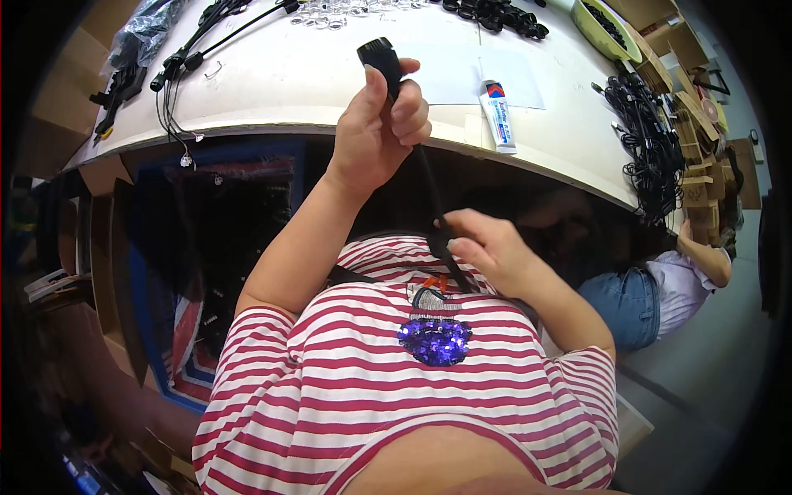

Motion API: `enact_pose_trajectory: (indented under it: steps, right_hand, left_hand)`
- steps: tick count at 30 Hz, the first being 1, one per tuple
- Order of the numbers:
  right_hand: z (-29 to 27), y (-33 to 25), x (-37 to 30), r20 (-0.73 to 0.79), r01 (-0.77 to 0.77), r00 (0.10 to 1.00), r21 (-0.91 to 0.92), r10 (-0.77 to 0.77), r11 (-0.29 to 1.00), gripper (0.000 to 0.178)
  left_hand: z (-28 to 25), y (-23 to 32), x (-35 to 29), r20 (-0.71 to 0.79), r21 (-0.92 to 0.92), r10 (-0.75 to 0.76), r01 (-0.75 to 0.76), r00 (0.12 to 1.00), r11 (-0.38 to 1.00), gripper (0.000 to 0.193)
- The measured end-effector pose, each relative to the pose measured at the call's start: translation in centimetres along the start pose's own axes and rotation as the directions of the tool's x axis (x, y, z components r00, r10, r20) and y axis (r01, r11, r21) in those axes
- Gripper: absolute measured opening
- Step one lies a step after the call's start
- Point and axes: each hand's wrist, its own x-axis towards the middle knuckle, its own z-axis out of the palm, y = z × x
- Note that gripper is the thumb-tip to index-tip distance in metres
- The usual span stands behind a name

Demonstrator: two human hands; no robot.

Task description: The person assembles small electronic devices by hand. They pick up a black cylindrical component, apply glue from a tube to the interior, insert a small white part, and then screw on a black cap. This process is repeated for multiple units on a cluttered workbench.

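My left hand (pixel 375 132) is raised over the table's front edge. Its fingers wrap round a black cylindrical piece (pixel 380 59) with a ridged upper end, which tilts slightly left. A thin black cable (pixel 431 177) runs from below that hand down towards my right hand (pixel 488 252). Close in front of my striped shirt, the right hand has its fingers closed on the cable near a dark, thicker part; the details there are hidden. A white and blue tube (pixel 499 120) with a red mark lies on the table, to the right of my left hand.
On the white table (pixel 272 91) are clear round lenses (pixel 334 12), black round parts (pixel 495 16), a paper sheet (pixel 528 78) and black stems with wires (pixel 198 58). At right are a yellow-green bowl (pixel 590 25), bundled black cables (pixel 643 136) and another person (pixel 652 297).
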Motion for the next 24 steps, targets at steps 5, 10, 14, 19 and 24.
enact_pose_trajectory:
  steps: [5,10,14,19,24]
  right_hand:
    - [-3.9,-3.3,2.4,-0.376,0.243,0.884,-0.139,-0.278,0.960,0.035]
    - [-5.4,-4.0,5.3,-0.165,0.335,0.880,-0.451,-0.446,0.827,0.036]
    - [-4.7,-4.4,4.9,-0.143,0.178,0.955,-0.429,-0.261,0.886,0.030]
    - [-4.8,-4.2,5.0,-0.133,0.134,0.964,-0.507,-0.231,0.851,0.034]
    - [-4.6,-2.3,4.7,-0.105,0.291,0.898,-0.588,-0.428,0.755,0.037]
  left_hand:
    - [0.3,-0.9,-1.3,0.062,0.485,-0.275,0.212,0.959,0.848,0.036]
    - [0.9,-2.0,-2.3,0.072,0.623,-0.302,0.193,0.950,0.758,0.031]
    - [2.1,-2.5,-2.6,-0.035,0.930,-0.168,0.094,0.985,0.356,0.037]
    - [1.6,-3.4,-1.8,0.005,0.991,-0.022,-0.002,1.000,0.137,0.028]
    - [1.3,-4.1,-1.1,0.080,0.986,-0.109,-0.062,0.991,0.157,0.027]
